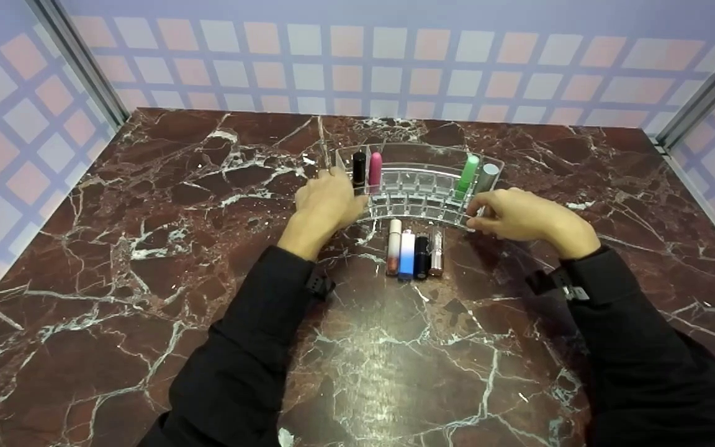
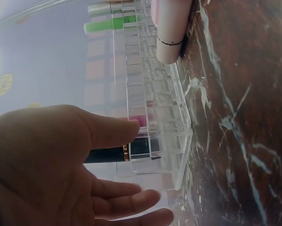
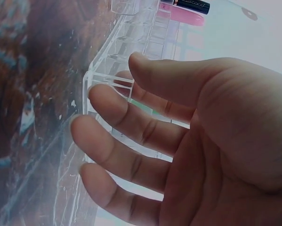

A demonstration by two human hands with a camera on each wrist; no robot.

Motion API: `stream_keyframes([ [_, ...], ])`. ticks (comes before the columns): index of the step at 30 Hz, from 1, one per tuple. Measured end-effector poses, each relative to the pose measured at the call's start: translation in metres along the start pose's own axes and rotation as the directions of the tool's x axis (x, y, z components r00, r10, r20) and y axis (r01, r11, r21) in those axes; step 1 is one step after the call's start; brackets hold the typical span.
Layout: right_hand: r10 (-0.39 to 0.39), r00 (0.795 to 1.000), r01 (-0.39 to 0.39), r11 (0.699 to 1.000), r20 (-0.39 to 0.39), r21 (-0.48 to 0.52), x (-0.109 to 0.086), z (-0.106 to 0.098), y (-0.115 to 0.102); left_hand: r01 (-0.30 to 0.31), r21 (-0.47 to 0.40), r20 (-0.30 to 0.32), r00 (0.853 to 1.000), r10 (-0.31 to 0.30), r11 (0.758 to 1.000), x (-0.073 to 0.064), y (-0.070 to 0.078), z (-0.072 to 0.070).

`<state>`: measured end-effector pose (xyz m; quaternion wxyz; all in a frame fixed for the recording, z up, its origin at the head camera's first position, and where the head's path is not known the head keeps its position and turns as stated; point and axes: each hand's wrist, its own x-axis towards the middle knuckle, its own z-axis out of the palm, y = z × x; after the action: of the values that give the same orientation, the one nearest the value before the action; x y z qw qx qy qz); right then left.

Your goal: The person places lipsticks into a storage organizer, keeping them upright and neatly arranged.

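A clear, curved lipstick organizer (image 1: pixel 419 202) with several small compartments stands on the table. Its left end holds a black tube (image 1: pixel 359 167) and a pink tube (image 1: pixel 375 171); a green tube (image 1: pixel 468 174) and a silver tube (image 1: pixel 488 177) lean at its right end. My left hand (image 1: pixel 328 200) is at the left end, thumb in front and fingers extended along the side. At the right end, my right hand (image 1: pixel 516 214) has loosely bent fingers against or beside the corner; firm contact is unclear. Neither palm holds anything.
In front of the organizer lie a white-capped gloss tube (image 1: pixel 393 245), a blue-and-white tube (image 1: pixel 407 254), a black tube (image 1: pixel 421 257) and a rose-gold lipstick (image 1: pixel 436 251), side by side. A tiled-pattern wall (image 1: pixel 388 74) rises behind the marbled table (image 1: pixel 146 347).
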<state>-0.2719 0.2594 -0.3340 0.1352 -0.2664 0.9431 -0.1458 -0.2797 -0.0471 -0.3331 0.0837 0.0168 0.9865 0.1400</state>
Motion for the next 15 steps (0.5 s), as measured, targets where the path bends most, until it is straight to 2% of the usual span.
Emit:
stream_keyframes([
  [5,-0.002,1.0,0.002,1.0,-0.003,0.003,-0.0001,0.0,0.0,-0.003,0.078,0.095,0.996,-0.004,0.997,0.0031,-0.0014,0.0001],
  [15,-0.005,1.0,0.005,1.0,-0.013,-0.001,0.0007,0.0007,0.0002,-0.048,0.095,0.119,0.992,0.036,0.994,0.004,-0.0033,0.004],
])
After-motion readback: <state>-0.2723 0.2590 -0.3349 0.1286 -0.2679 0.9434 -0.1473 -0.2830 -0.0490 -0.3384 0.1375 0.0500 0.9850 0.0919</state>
